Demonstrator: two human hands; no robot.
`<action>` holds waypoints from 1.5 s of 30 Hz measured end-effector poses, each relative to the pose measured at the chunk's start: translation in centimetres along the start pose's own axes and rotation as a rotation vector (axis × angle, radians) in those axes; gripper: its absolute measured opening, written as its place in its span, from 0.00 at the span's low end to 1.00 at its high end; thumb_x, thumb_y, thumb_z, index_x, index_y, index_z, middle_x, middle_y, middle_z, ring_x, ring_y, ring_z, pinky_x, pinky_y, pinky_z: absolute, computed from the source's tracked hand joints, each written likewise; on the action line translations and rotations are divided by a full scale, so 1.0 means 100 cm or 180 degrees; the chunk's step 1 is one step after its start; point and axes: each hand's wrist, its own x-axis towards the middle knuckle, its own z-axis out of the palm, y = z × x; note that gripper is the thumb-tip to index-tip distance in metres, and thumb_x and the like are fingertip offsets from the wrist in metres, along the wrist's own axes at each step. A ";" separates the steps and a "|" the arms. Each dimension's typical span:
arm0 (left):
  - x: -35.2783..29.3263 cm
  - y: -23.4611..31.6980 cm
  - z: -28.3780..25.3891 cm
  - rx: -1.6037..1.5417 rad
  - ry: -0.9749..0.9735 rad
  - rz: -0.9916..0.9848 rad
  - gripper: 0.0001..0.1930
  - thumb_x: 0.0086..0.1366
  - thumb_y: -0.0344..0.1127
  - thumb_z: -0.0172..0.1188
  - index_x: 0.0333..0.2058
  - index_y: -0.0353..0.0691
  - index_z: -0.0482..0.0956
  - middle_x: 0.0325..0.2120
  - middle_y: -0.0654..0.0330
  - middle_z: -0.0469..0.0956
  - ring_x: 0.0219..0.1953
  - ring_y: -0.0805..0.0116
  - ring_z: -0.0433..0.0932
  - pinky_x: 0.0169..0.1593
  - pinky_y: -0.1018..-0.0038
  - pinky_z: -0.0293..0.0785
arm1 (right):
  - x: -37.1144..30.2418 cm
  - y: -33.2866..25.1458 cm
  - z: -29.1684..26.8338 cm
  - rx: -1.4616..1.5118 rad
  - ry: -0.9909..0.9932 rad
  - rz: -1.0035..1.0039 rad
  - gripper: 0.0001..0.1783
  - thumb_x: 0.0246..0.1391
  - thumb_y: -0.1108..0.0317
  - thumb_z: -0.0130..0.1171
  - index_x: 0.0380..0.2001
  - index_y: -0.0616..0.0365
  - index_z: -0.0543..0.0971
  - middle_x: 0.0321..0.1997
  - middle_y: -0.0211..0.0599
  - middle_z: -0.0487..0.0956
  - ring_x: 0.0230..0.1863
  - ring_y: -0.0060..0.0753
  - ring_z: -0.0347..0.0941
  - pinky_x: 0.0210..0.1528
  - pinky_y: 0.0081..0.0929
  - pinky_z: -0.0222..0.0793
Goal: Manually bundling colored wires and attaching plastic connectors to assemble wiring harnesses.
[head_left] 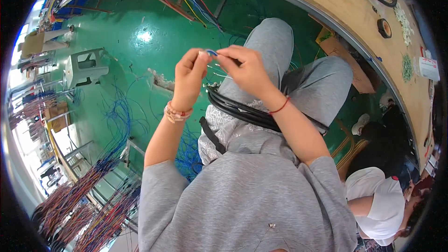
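My left hand (189,72) and my right hand (245,67) meet above my lap, fingers pinched together. A short bit of blue wire (211,52) shows between the fingertips of both. Whatever else sits under the left fingertips is too small to make out. Just below the right hand, a few thin pale wire ends (219,72) stick out. Across my thighs lies a bundle of thick black cables (242,113), under my right forearm. White lacy cloth (217,126) is spread on my lap beneath it, with a black strap (212,135) beside it.
A wooden workbench (322,0) curves along the far and right side, bearing a roll of black tape (384,28). A grey plastic stool (86,68) stands on the green floor at left. Bundled wires (88,196) hang at lower left. A person in white (380,205) sits at right.
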 end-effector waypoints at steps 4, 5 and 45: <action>0.011 0.006 0.001 -0.0011 0.0819 0.0673 0.08 0.61 0.35 0.50 0.29 0.36 0.72 0.18 0.70 0.65 0.20 0.85 0.60 0.22 0.85 0.56 | 0.014 -0.002 0.028 -0.0929 0.0749 -0.1027 0.06 0.45 0.73 0.55 0.29 0.61 0.77 0.22 0.35 0.74 0.18 0.31 0.69 0.18 0.22 0.61; 0.013 0.009 -0.002 0.0226 0.1024 0.0694 0.07 0.61 0.33 0.51 0.31 0.36 0.73 0.18 0.69 0.66 0.20 0.83 0.61 0.22 0.84 0.58 | 0.016 0.000 0.031 -0.0914 0.0803 -0.1084 0.06 0.45 0.73 0.55 0.29 0.61 0.77 0.22 0.35 0.74 0.18 0.31 0.69 0.18 0.22 0.61; -0.046 0.011 0.030 -0.0065 -0.0124 -0.1181 0.13 0.62 0.38 0.47 0.30 0.34 0.74 0.20 0.67 0.70 0.18 0.83 0.64 0.23 0.86 0.60 | -0.069 -0.026 -0.027 -0.1993 0.0701 -0.1304 0.18 0.24 0.74 0.70 0.26 0.52 0.77 0.34 0.36 0.62 0.35 0.36 0.61 0.32 0.25 0.61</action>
